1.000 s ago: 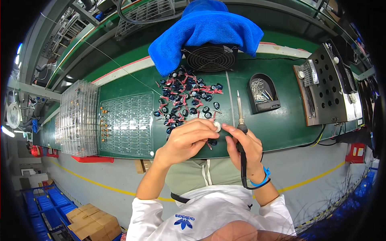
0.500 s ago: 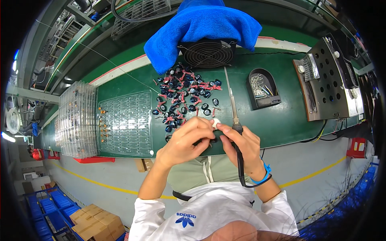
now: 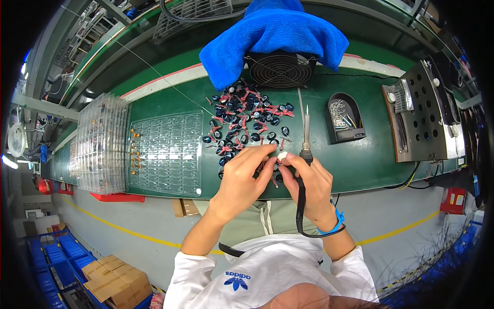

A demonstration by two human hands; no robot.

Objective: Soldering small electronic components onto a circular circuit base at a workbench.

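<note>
My right hand (image 3: 315, 188) is closed round the dark handle of a soldering iron (image 3: 305, 156), whose metal barrel and tip point away from me. At its fingertips sits a small white piece (image 3: 282, 155); I cannot tell which hand grips it. Close beside it, my left hand (image 3: 242, 175) has thumb and forefinger curled together over a small part with a hint of red, mostly hidden by the fingers. Just beyond the hands lies a pile of dark blue, round, silver-faced components (image 3: 242, 110) with reddish leads.
To the left are a clear plastic tray (image 3: 167, 154) with several orange parts and a stack of clear trays (image 3: 103, 149). A fan (image 3: 281, 71) under a blue towel (image 3: 278, 31) stands behind the pile. On the right are a black bin (image 3: 346, 135) of metal pieces and a perforated metal box (image 3: 419, 110).
The view has shifted slightly, so the bench items appear further right. My left fingers have straightened somewhat, and the iron stands more upright in the picture. The white piece stays between the hands.
</note>
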